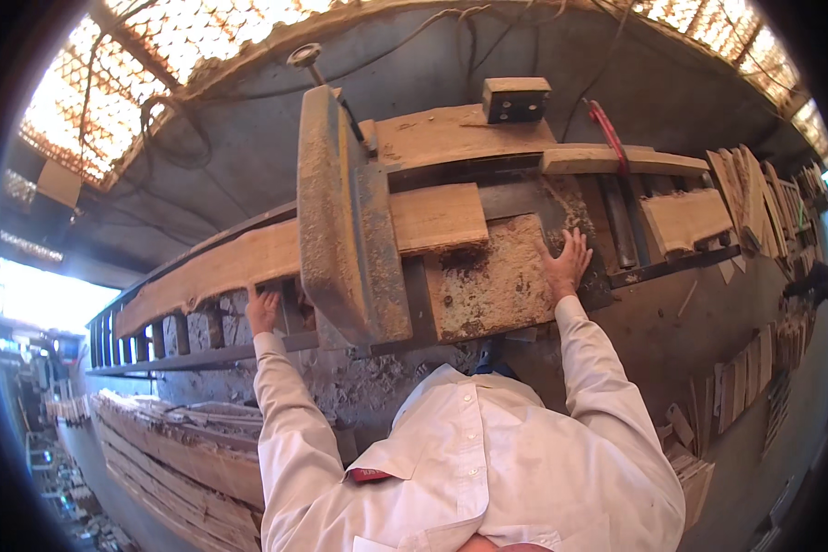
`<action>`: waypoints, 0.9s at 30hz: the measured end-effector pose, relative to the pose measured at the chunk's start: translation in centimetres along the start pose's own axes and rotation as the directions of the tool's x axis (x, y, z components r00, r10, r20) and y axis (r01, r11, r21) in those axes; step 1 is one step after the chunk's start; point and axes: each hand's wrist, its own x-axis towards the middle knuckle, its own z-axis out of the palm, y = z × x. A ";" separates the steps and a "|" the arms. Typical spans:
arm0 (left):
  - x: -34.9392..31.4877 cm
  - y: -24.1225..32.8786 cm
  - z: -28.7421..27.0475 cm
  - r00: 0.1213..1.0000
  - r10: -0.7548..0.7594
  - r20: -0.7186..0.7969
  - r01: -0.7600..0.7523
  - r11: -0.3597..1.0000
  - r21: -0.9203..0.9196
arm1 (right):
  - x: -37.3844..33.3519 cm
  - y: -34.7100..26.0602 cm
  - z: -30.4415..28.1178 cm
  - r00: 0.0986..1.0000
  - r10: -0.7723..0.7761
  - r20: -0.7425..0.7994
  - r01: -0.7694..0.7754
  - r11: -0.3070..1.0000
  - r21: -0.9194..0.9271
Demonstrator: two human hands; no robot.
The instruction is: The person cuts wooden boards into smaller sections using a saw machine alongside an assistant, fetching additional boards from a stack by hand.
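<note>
A long wooden board with a wavy near edge lies across a slatted roller bench and passes behind a tall, dusty machine housing. Its square-cut end comes out on the right side. At the near edge of the board, left of the housing, is my left hand, one finger stretched up against the wood and the others partly bent. My right hand rests with spread fingers on the right edge of a sawdust-covered plate. Nothing is held in it.
Behind lie another board, a block with a dark bolted face, a narrow plank and a red-handled tool. A short wood piece sits on the right rollers. Stacked timber stands at lower left; more planks lean at far right.
</note>
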 end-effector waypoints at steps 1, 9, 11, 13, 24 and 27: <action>1.7 0.1 1.8 0.960 -0.168 -0.222 0.120 0.969 -0.215 | -0.1 0.1 0.0 1.000 -0.003 0.011 0.004 1.000 -0.011; 2.9 -2.2 4.5 0.995 -0.024 -0.096 0.027 0.999 0.033 | 0.4 -0.9 -0.3 0.996 -0.070 0.061 0.072 0.997 -0.026; 0.7 -4.0 5.4 0.867 0.306 0.393 -0.491 0.654 0.576 | 1.4 -0.9 -0.1 0.996 -0.048 0.072 0.051 0.998 -0.031; -1.8 -4.1 10.0 0.948 0.067 0.311 -0.178 0.921 0.345 | 2.4 -0.4 0.3 0.997 -0.009 0.081 0.013 0.999 -0.047; -5.5 -2.3 11.0 0.715 0.057 0.697 -0.621 0.509 0.596 | 5.8 -0.9 2.5 0.989 0.129 -0.074 -0.123 0.989 0.086; -0.8 -3.7 6.7 0.922 -0.148 0.358 0.222 0.959 -0.178 | 5.9 -1.0 2.9 0.993 0.095 -0.071 -0.091 0.994 0.064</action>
